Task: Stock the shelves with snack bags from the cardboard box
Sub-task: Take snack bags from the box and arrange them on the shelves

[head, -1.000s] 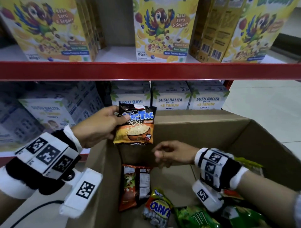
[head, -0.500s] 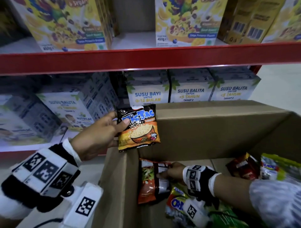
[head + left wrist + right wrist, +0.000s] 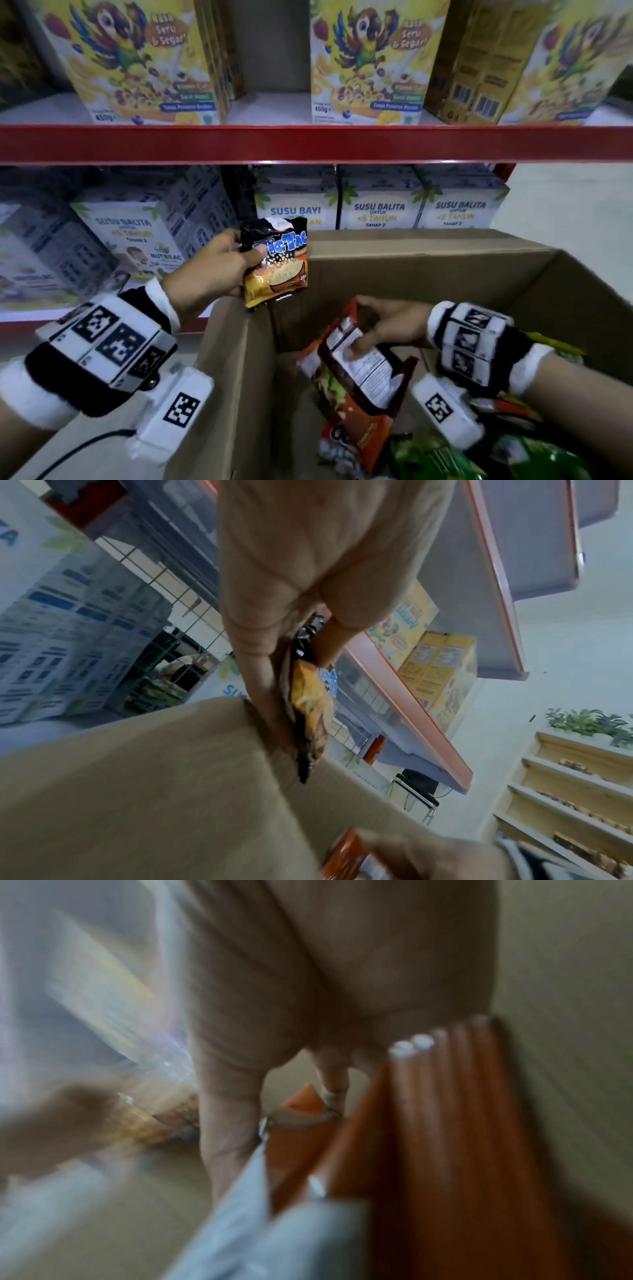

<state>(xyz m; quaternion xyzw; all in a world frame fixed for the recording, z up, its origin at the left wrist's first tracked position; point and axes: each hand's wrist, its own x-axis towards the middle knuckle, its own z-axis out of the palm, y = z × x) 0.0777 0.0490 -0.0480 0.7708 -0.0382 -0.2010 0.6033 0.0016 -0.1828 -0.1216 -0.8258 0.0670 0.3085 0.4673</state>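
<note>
My left hand pinches a black and orange Tic Tac snack bag by its left edge, above the far left corner of the open cardboard box. The left wrist view shows that bag edge-on between thumb and fingers. Inside the box, my right hand grips an orange snack bag with a white label side up, tilted and raised off the pile. In the blurred right wrist view the orange bag fills the lower right under the fingers.
Several more snack bags, orange-blue and green, lie in the box bottom. A red-edged shelf above carries yellow cereal boxes. The lower shelf holds white milk-powder cartons right behind the box and to the left.
My right hand has closed on the orange bag in the box and lifted it, tilting it up. The left hand keeps the Tic Tac bag in about the same place.
</note>
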